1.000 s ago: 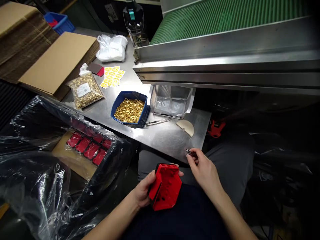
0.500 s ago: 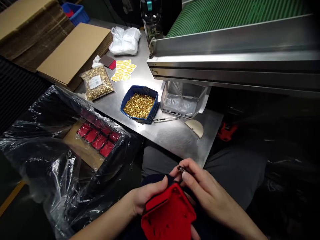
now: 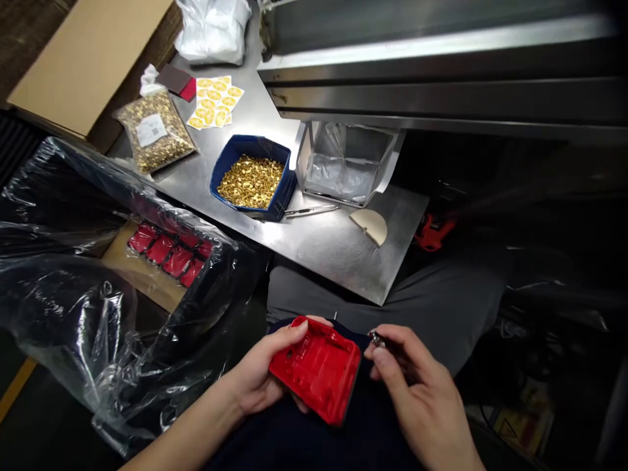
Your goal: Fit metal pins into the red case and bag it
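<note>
My left hand [image 3: 262, 369] is closed around the left side of a red plastic shell [image 3: 318, 369] with a dark outer edge, its thumb on the rim. The shell's hollow inner side, with small posts and ribs, faces up toward me. To the right of it, apart from the shell, my right hand [image 3: 417, 386] is closed on a small dark, shiny metal tool [image 3: 377, 339]. Only the tip of this tool shows between thumb and forefinger; the rest is hidden in the palm. Both hands are above my lap.
On the metal table [image 3: 324, 255] stand a blue bin [image 3: 287, 190] of small brass pieces, a bag of similar pieces [image 3: 157, 134], a pen-like tool [image 3: 314, 210], a beige half-disc [image 3: 370, 226] and yellow stickers [image 3: 216, 101]. At left, a plastic-lined box holds several red parts [image 3: 161, 250].
The red shell has turned so its hollow side faces up more fully. My right hand has moved away to the right with the small metal tool. The camera view has shifted.
</note>
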{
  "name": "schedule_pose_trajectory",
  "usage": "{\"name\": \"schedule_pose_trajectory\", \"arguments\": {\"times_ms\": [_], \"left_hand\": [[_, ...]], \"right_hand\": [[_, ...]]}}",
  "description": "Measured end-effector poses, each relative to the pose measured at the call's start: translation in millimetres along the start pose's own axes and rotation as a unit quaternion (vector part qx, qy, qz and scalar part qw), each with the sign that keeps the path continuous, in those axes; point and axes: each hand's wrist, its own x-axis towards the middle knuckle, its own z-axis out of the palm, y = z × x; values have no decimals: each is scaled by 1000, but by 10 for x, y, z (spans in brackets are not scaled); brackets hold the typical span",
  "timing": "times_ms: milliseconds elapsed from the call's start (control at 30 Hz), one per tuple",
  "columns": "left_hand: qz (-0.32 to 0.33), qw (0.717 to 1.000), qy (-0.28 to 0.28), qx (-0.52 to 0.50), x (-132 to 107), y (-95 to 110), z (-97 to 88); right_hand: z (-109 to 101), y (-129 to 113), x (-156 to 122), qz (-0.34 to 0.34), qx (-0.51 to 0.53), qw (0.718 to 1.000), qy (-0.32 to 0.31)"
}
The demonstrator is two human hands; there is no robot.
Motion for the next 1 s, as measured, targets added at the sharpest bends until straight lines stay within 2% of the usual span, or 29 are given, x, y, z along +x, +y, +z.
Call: {"name": "schedule_pose_trajectory", "arguments": {"times_ms": [67,133,233,433,733,1000], "left_hand": [[-80,994,-34,-62,37,1,-92],[-127,985,-63,-102,58,4,-161],[-148,976,-88,-133,59,3,-205],[-150,969,-129,-148,56,0,-195],[-126,976,-119,-128,16,-9,-132],[-91,993,-39,-68,20,-66,-141]], "right_hand": [[-100,3,0,-1,-28,1000,11],[-185,-22,23,12,-31,999,-30],[-246,-121,59,34,-22,996,-77],[-260,-266,104,23,-62,994,-85],[-282,-230,57,-29,-72,993,-91],[-316,-271,16,-46,-109,987,-106]]}}
